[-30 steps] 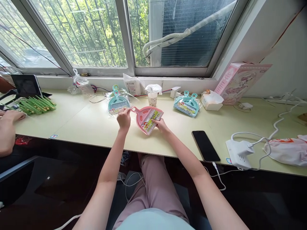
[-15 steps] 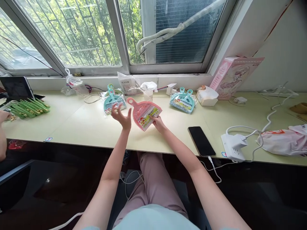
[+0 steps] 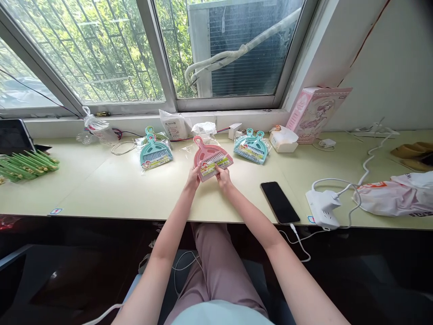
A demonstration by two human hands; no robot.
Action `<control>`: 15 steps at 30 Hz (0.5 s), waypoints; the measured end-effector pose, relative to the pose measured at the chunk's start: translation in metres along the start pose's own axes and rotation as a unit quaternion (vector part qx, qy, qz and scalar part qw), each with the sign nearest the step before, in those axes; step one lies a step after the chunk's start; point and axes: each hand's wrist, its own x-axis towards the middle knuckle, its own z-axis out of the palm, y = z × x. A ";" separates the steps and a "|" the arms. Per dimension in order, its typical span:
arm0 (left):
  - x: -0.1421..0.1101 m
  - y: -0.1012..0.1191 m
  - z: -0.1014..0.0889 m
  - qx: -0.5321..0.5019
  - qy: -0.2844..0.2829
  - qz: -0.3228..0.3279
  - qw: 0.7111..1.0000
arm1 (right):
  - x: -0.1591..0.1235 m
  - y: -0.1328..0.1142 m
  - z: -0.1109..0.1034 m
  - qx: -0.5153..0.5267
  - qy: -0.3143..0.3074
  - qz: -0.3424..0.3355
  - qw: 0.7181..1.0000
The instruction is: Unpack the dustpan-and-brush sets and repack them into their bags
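A pink mini dustpan with a brush and a yellow-green label [image 3: 211, 158] is held over the pale table [image 3: 118, 189], its handle pointing away from me. My left hand [image 3: 193, 176] grips its near left corner. My right hand [image 3: 223, 175] pinches its near edge by the label. Left of it lies a teal dustpan set in a clear bag [image 3: 154, 153]. Another teal dustpan set in a bag [image 3: 251, 148] lies to the right.
A black phone [image 3: 279, 201] lies right of my hands, cabled to a white power strip [image 3: 323, 206]. A white bag [image 3: 395, 196], tissue box [image 3: 283, 140], pink box [image 3: 316, 113], green sticks [image 3: 25, 163] and a tablet [image 3: 13, 135] stand around.
My left hand let go of the dustpan's handle, opened in the air, then closed on the pan's near left corner. The pan turned, handle now pointing away. The person's hand at left left the view.
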 end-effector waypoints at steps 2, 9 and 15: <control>-0.002 -0.007 0.001 0.014 -0.002 -0.007 1.000 | 0.003 -0.001 -0.003 -0.001 0.007 -0.012 1.000; -0.008 -0.002 -0.007 0.050 -0.011 0.014 0.999 | 0.004 -0.005 -0.004 -0.023 -0.030 0.048 0.998; -0.019 -0.006 0.001 0.091 -0.039 -0.021 0.995 | 0.005 -0.005 -0.006 -0.016 -0.008 0.007 1.000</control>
